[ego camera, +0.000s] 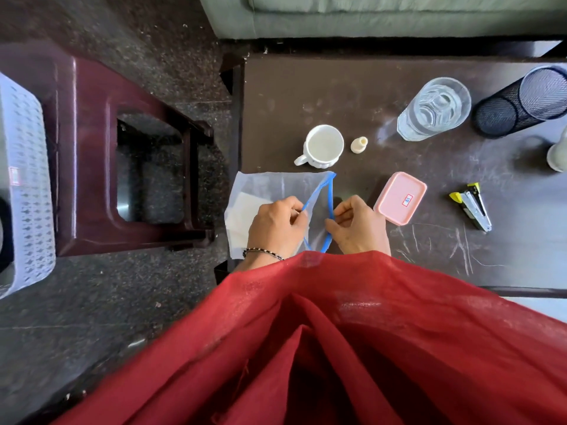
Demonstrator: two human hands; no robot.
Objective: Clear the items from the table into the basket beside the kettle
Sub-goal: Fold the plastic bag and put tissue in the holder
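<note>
A clear zip bag [270,191] with a blue zip strip lies at the near left corner of the dark table [352,93]. My left hand [276,225] pinches one side of the blue strip and my right hand [357,225] pinches the other, so the mouth gapes between them. Something white and flat shows inside the bag. Beyond it stand a white cup [322,146] and a small cream bottle cap [359,144]. A pink lidded box [400,197] sits right of my right hand. The white basket [26,179] is at the far left edge.
A glass of water [434,108], a black mesh holder [521,101] lying on its side and a yellow-tipped stapler [472,205] occupy the table's right half. A maroon plastic stool [107,154] stands between table and basket. Red cloth covers the lower view.
</note>
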